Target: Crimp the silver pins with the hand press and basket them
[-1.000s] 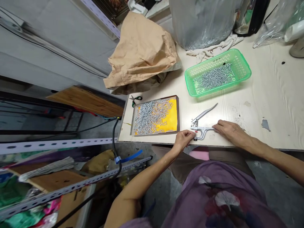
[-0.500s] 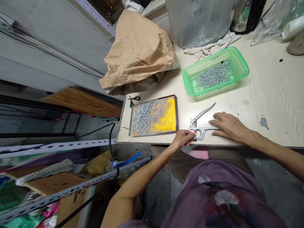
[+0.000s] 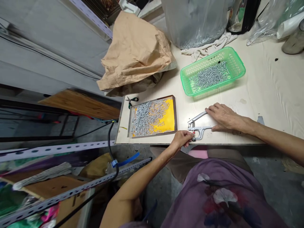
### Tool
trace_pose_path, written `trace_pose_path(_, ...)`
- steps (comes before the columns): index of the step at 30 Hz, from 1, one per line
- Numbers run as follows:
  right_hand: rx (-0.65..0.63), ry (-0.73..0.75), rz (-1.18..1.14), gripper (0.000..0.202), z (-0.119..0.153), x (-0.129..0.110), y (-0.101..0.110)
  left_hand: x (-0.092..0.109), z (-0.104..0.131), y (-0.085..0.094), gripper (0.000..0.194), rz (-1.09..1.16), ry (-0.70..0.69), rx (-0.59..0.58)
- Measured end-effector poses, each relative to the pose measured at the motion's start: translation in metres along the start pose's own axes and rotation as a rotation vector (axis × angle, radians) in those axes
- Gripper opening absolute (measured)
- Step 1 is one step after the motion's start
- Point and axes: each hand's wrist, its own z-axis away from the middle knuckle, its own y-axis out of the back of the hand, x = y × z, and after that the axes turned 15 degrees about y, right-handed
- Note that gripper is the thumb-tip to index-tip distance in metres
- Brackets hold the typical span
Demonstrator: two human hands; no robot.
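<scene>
Silver snap-fastener pliers (image 3: 200, 130) lie near the table's front edge, jaws to the left. My right hand (image 3: 225, 118) spans the ends of both handles, fingers on the upper one and thumb by the lower one. The handles stand apart. At the jaws, my left hand (image 3: 182, 138) is closed in a pinch; whatever small thing is between its fingertips is hidden. Left of the pliers sits a shallow tray (image 3: 176, 114) with a yellow bottom, holding many small metal spring-like pieces (image 3: 147, 118).
A green plastic basket (image 3: 186, 89) with more small metal pieces stands behind the pliers. Scissors (image 3: 131, 100) lie beyond the tray's left corner. A crumpled brown paper bag (image 3: 137, 50), a large clear plastic bag (image 3: 197, 25) and a white cloth (image 3: 209, 46) are at the back.
My right hand has closed in on the pliers' handles, and the upper handle has swung down a little. My left hand stays at the jaws. The whole view has shifted slightly.
</scene>
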Motion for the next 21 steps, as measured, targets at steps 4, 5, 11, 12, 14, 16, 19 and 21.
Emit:
trace_pose_path(4,-0.058,-0.004,0.006,0.047,0.002,-0.009,0.007,-0.005,0.009,0.0,0.018,-0.257,-0.135,0.193)
trace_pose_path(5,-0.061,-0.006,0.003,0.042,0.003,-0.011,0.007,-0.006,0.012,-0.002,0.018,-0.347,-0.244,0.291)
trace_pose_path(11,-0.05,-0.018,0.007,0.04,0.005,-0.017,0.005,0.004,0.003,-0.028,0.038,-0.772,-0.943,0.528)
trace_pose_path(12,-0.05,-0.022,0.003,0.043,0.006,-0.017,0.004,0.009,-0.004,-0.032,0.047,-0.805,-1.007,0.519)
trace_pose_path(14,-0.041,-0.026,-0.014,0.052,0.008,-0.016,0.003,0.019,-0.019,-0.036,0.059,-0.852,-1.079,0.486)
trace_pose_path(16,-0.027,-0.034,-0.031,0.063,0.012,-0.014,0.004,0.025,-0.03,-0.035,0.065,-0.898,-1.089,0.45)
trace_pose_path(19,-0.034,-0.047,-0.046,0.061,0.015,-0.011,0.007,0.031,-0.034,-0.031,0.072,-0.957,-1.047,0.438)
trace_pose_path(21,-0.051,-0.052,-0.054,0.049,0.015,-0.013,0.009,0.035,-0.032,-0.03,0.073,-0.977,-1.026,0.442)
